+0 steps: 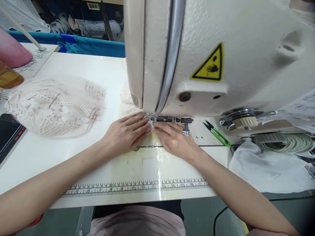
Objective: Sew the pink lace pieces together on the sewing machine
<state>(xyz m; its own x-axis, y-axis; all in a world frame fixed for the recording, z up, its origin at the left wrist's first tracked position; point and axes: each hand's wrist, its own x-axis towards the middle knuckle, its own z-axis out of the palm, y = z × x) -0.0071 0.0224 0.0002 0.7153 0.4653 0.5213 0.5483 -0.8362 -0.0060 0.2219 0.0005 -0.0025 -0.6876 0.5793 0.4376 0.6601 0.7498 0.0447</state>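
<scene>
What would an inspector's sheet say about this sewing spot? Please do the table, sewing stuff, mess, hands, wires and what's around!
Surface: white table, printed ruler along its near edge.
Job's things: pale lace at the sewing machine; a lace heap lies to the left.
Clutter: green-handled snips right of the hands; dark thread bits on the lace heap.
Hands: left hand and right hand are close together at the lace, by the metal attachment; exact grip unclear.
Cables: black cable below the table, lower right.
Surroundings: blue cloth beyond the table; yellow warning triangle on the machine.
</scene>
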